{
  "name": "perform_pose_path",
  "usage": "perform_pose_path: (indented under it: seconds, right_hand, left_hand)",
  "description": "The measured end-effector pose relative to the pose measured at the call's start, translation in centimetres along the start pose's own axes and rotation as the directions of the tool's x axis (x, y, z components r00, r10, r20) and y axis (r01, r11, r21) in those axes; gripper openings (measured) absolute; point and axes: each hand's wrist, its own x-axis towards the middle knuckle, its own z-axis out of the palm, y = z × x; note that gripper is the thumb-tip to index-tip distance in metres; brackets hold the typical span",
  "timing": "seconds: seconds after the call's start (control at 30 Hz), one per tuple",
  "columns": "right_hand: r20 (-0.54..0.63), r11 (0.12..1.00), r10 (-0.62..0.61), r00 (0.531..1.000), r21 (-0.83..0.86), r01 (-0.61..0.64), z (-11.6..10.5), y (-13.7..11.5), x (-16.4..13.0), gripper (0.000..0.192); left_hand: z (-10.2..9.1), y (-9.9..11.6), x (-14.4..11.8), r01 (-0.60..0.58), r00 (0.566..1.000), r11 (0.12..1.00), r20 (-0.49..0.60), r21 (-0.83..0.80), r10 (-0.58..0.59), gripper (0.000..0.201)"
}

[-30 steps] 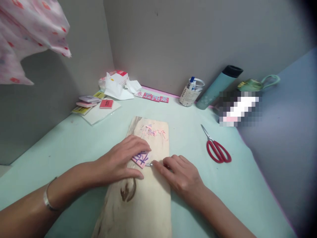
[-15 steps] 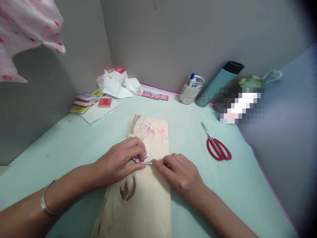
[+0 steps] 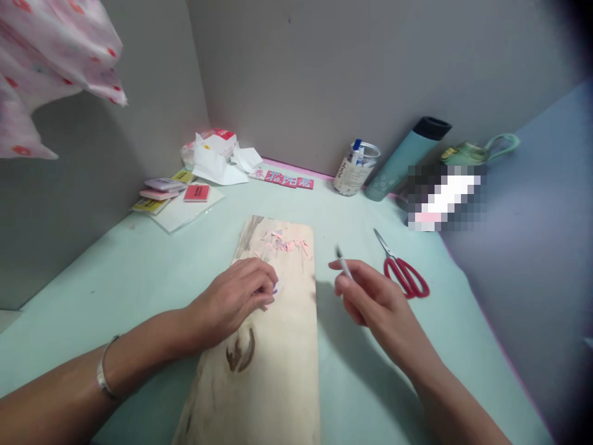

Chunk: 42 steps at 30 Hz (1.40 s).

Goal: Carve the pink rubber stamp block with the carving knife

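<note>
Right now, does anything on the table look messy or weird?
Yes, a little. Small pink paper scraps lie scattered on the far end of the wooden board. Crumpled white paper is heaped in the back corner. The red scissors lie open-bladed on the table, close to the right hand, which holds a thin tool.

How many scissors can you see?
1. The red-handled scissors lie on the green table, just beyond the right hand. None other shows.

Pale green table (image 3: 115, 272) with wooden board (image 3: 269, 364), red scissors (image 3: 403, 272), jar (image 3: 354, 168)
</note>
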Motion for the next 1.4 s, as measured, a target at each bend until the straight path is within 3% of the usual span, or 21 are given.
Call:
perform_pose_path:
  seconds: [0.07, 0.13, 0.37, 0.53, 0.6, 0.67, 0.8, 1.0, 1.1, 1.3, 1.4]
  right_hand:
    - [0.1, 0.977, 0.172, 0.98, 0.11, -0.183, 0.8, -0.9, 0.2, 0.035]
    - [0.195, 0.953, 0.24, 0.951, 0.14, -0.269, 2.0, -1.7, 0.4, 0.038]
    - [0.218, 0.941, 0.214, 0.952, 0.214, -0.261, 4.3, -2.8, 0.8, 0.025]
    - [0.448, 0.878, 0.178, 0.876, 0.329, -0.347, 4.5, -3.3, 1.2, 0.036]
    - [0.479, 0.848, 0.172, 0.861, 0.372, -0.376, 4.7, -3.5, 1.4, 0.043]
    - [0.478, 0.828, 0.179, 0.86, 0.399, -0.394, 5.0, -3.6, 1.4, 0.042]
    - [0.469, 0.772, 0.192, 0.862, 0.47, -0.428, 5.6, -3.7, 1.3, 0.015]
    - [0.364, 0.678, 0.177, 0.914, 0.628, -0.381, 5.5, -3.8, 1.3, 0.017]
    - [0.355, 0.644, 0.194, 0.914, 0.657, -0.392, 5.4, -3.9, 1.4, 0.016]
    - [0.26, 0.714, 0.263, 0.929, 0.595, -0.369, 5.7, -3.9, 1.4, 0.02]
    - [0.286, 0.692, 0.284, 0.915, 0.6, -0.402, 5.7, -3.8, 1.3, 0.025]
  left_hand:
    - [0.2, 0.2, -0.1, -0.038, 0.998, 0.999, -0.045, 0.006, 0.038, 0.017]
    - [0.4, 0.4, -0.2, -0.072, 0.993, 0.997, -0.098, 0.017, 0.073, 0.016]
    - [0.6, 1.1, -0.8, -0.102, 0.989, 0.99, -0.114, -0.098, 0.091, 0.017]
    - [0.3, 1.5, -1.3, -0.127, 0.976, 0.991, -0.182, -0.051, 0.116, 0.015]
    - [0.3, 1.7, -1.5, -0.16, 0.97, 0.987, -0.191, -0.022, 0.153, 0.015]
    - [0.5, 2.0, -1.7, -0.188, 0.964, 0.982, -0.191, -0.007, 0.184, 0.016]
    - [1.0, 2.3, -1.8, -0.218, 0.956, 0.976, -0.195, 0.03, 0.219, 0.017]
    - [0.5, 1.7, -1.6, -0.109, 0.928, 0.967, -0.325, 0.23, 0.182, 0.013]
    - [0.2, 1.5, -1.4, -0.113, 0.927, 0.949, -0.312, 0.293, 0.207, 0.013]
    - [0.3, 1.3, -1.3, -0.135, 0.952, 0.973, -0.247, 0.187, 0.179, 0.018]
    - [0.3, 1.3, -1.5, -0.102, 0.959, 0.986, -0.249, 0.134, 0.134, 0.017]
